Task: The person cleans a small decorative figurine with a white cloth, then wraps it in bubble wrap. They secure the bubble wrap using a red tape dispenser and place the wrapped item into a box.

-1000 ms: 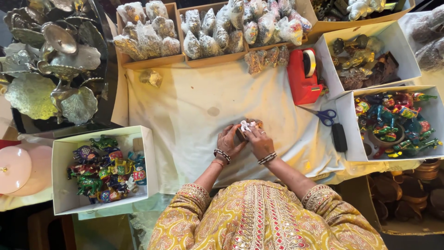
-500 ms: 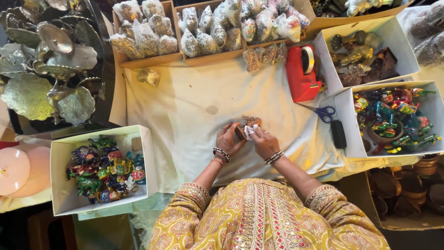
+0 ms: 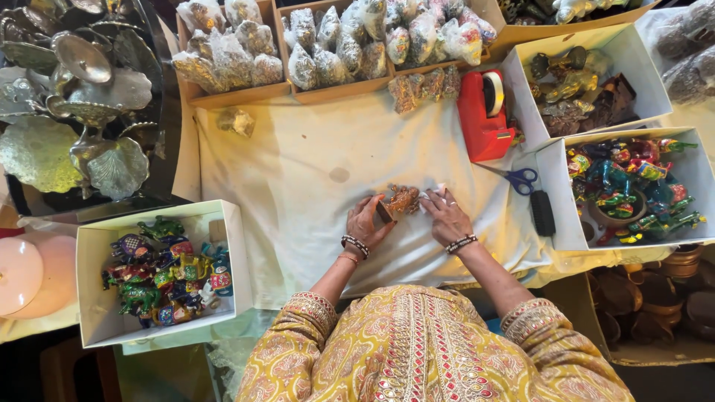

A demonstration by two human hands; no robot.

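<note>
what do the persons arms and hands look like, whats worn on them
Both arms are bare from the elbow down. The sleeves are yellow-gold with a printed pattern and embroidered, beaded cuffs. The left hand has a dark beaded bracelet and a thin bangle at the wrist; the right hand has a dark beaded bracelet and finger rings.

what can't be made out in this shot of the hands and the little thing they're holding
Head view only:
- Small golden-brown object: too small to tell what it is; the fingers of the left hand and right hand cover its ends.
- White scrap by the right fingers: mostly hidden, kind unclear.
- Grip: whether either hand pinches or merely touches it.
- Wooden tray of clear pouches: cut off by the top edge.
- Brown pots: in shadow at the lower right.
</note>
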